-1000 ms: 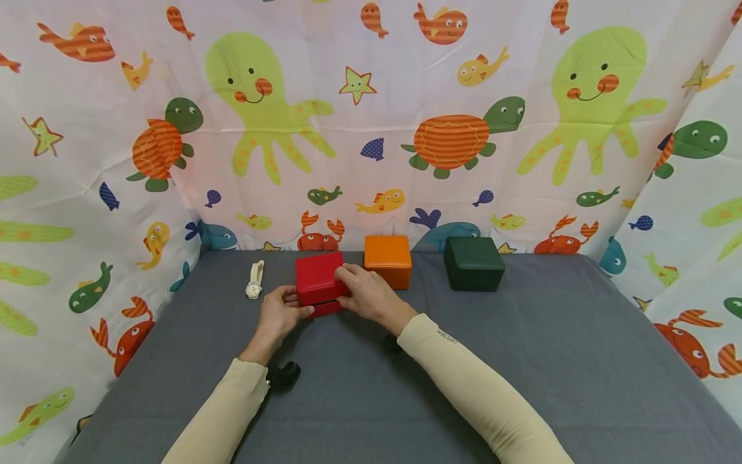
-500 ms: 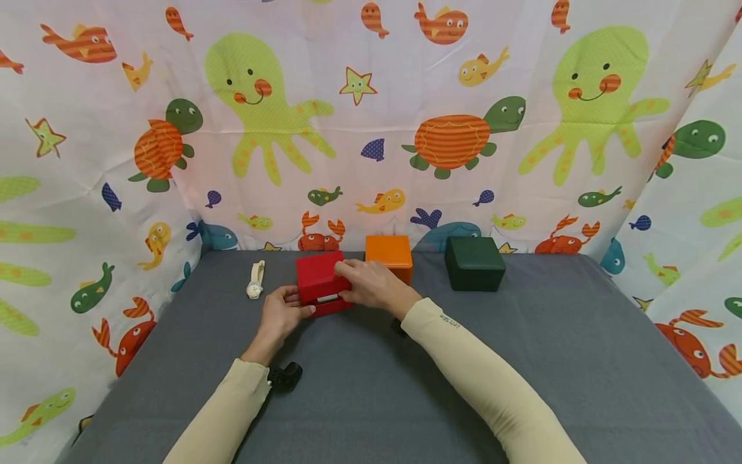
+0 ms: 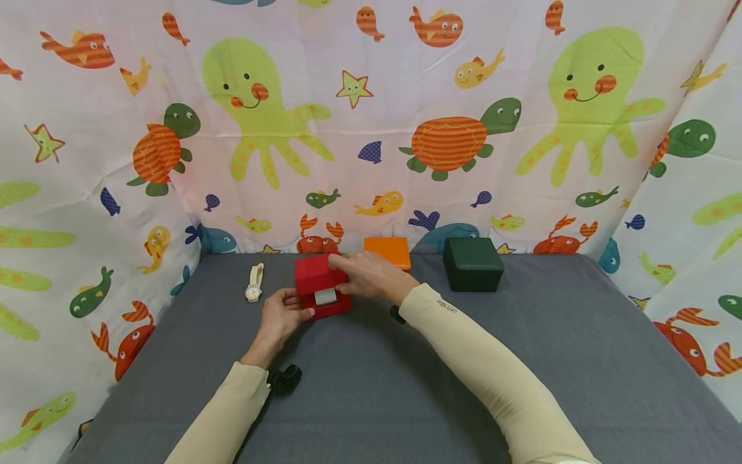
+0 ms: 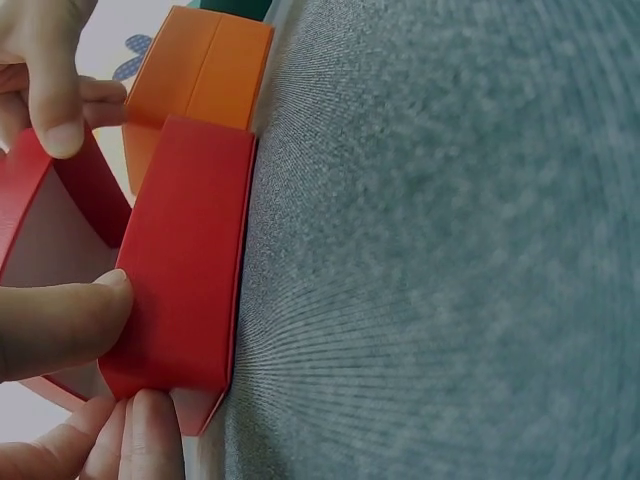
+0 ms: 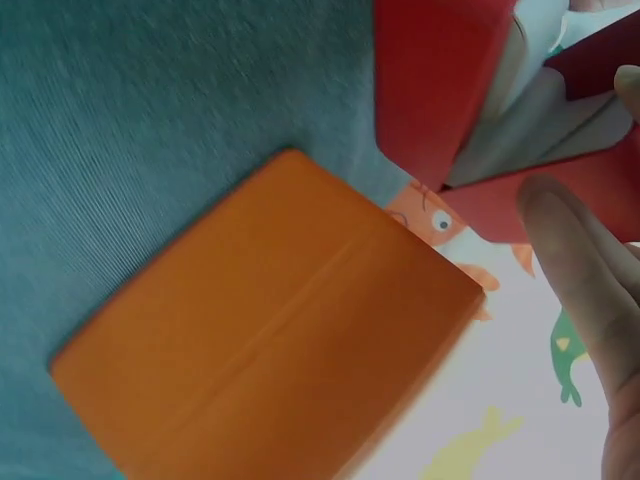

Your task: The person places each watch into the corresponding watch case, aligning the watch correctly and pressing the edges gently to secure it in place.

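Note:
A red box [image 3: 321,310] stands on the grey cloth with its hinged lid [image 3: 315,272] raised part way. A white cushion [image 3: 326,296] shows inside through the gap. My left hand [image 3: 281,322] grips the base at its front left corner; in the left wrist view the thumb [image 4: 65,325] lies on the front wall, with fingers at the side. My right hand [image 3: 375,276] pinches the lid at its right side, its thumb at the lid's lower edge. In the right wrist view, a finger [image 5: 575,270] lies along the lid's outside.
An orange box [image 3: 388,248], partly behind my right hand, stands right of the red one. Further right is a dark green box [image 3: 473,264]. A cream wristwatch [image 3: 254,283] lies to the left. A sea-animal curtain [image 3: 371,122] hangs behind the table.
My right hand has lifted the red lid from a narrow slit to a wider gap, uncovering more of the white cushion. My left hand keeps its hold on the base.

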`<control>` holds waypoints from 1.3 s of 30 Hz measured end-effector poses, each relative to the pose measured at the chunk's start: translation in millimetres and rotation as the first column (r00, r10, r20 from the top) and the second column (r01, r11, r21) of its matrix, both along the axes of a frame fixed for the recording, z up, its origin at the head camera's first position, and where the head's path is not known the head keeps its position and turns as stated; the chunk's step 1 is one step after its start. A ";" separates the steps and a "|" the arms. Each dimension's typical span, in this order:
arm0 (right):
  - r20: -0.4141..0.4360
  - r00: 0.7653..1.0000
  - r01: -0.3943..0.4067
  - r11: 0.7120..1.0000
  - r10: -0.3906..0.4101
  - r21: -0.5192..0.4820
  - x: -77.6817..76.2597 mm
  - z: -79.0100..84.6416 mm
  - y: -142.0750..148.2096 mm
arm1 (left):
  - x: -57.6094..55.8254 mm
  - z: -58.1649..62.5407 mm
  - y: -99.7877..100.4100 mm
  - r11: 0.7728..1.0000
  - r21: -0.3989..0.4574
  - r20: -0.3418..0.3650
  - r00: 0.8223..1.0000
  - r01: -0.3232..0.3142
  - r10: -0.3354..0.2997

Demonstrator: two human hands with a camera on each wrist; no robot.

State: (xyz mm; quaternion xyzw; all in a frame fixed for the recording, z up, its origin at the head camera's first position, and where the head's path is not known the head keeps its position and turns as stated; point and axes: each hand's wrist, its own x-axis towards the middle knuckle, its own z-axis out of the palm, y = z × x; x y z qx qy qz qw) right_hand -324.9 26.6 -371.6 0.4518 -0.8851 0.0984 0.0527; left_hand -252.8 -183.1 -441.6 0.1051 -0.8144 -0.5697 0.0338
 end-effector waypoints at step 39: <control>0.485 0.860 0.332 0.897 -0.160 -0.293 -55.6 29.6 -10.9 | 0.1 -0.1 0.5 1.000 0.010 0.012 1.000 0.000 0.000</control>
